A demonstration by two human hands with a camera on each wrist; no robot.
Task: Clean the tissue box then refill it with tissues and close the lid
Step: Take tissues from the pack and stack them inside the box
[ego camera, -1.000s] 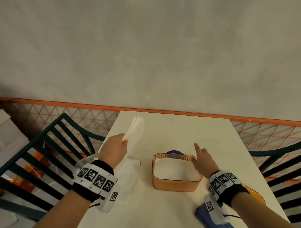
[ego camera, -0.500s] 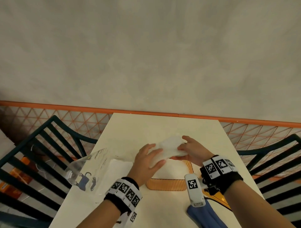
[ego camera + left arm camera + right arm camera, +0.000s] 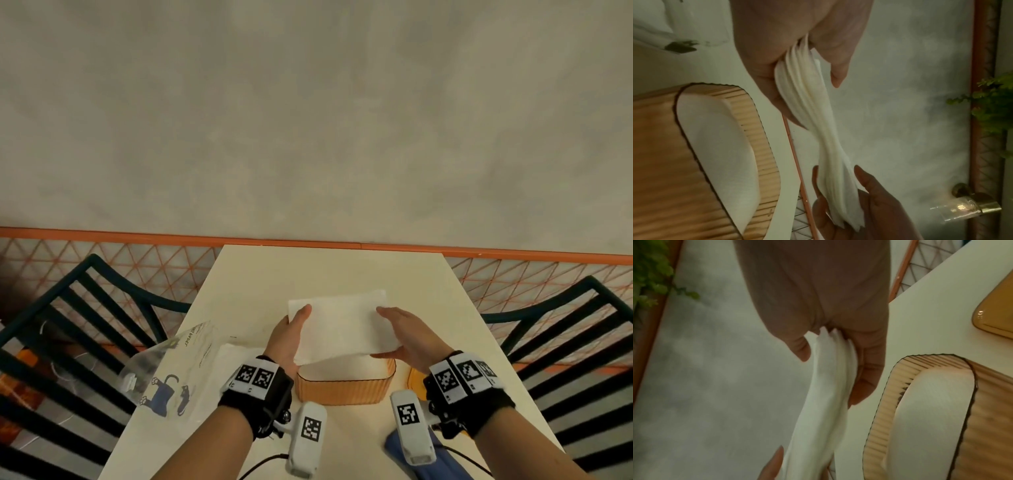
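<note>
Nearest the camera, a blue cloth (image 3: 442,457) lies at the front edge of the tabletop (image 3: 329,270), partly under the right forearm. Just beyond it sits the orange ribbed tissue box (image 3: 342,389), open at the top, with white tissue already lying inside it. To its right, touching or nearly touching, an amber lid (image 3: 415,376) rests flat on the tabletop, mostly hidden behind the right wrist. To the left of the box lies a clear plastic wrapper (image 3: 168,373) printed with a small blue cartoon figure.

Above the box, both hands hold a flat white stack of tissues (image 3: 342,325) by its short ends. The left hand (image 3: 289,339) pinches the left end, thumb on top and fingers curled underneath. The right hand (image 3: 407,337) grips the right end the same way, thumb over the top sheet and fingers below. The wrist views show the many sheets fanned slightly and sagging between the two grips. The stack hangs clear of the box rim, its near edge over the opening and the rest over the tabletop behind.

Farther off, dark slatted chairs (image 3: 78,329) stand at either side, and an orange rail (image 3: 308,241) runs along the grey wall.
</note>
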